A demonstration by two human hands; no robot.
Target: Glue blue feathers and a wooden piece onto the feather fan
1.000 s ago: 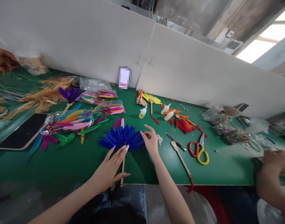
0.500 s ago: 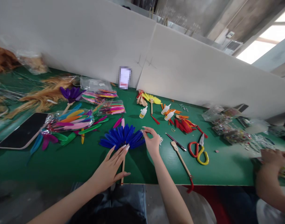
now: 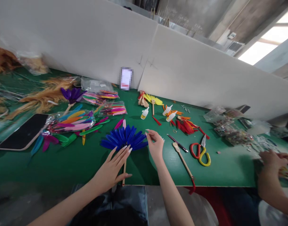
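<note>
A fan of blue feathers (image 3: 125, 136) on a wooden handle (image 3: 124, 172) lies on the green table before me. My left hand (image 3: 117, 161) rests across the fan's base and upper handle, fingers stretched out flat. Just beyond the fan's right-hand feather tips is my right hand (image 3: 154, 142), its thumb and forefinger pinched together. What they hold, if anything, is too small to make out. A cluster of small white beads (image 3: 162, 139) shows partly behind this hand. To its right are a dark pen-like tool (image 3: 178, 143) and a bare wooden handle (image 3: 183, 160) with a red tassel.
Scissors (image 3: 202, 152) lie at right, near red and orange feathers (image 3: 187, 125). Small glue bottles (image 3: 145, 113) and a yellow feather fan (image 3: 153, 99) stand farther back. Bagged feathers (image 3: 72, 122) and a phone (image 3: 26, 131) are at left. A co-worker's hands (image 3: 274, 160) are at far right.
My right hand has shifted slightly to the right, away from the blue feather tips, now covering more of the beads. My left hand stays in place. The co-worker's hands have moved a little.
</note>
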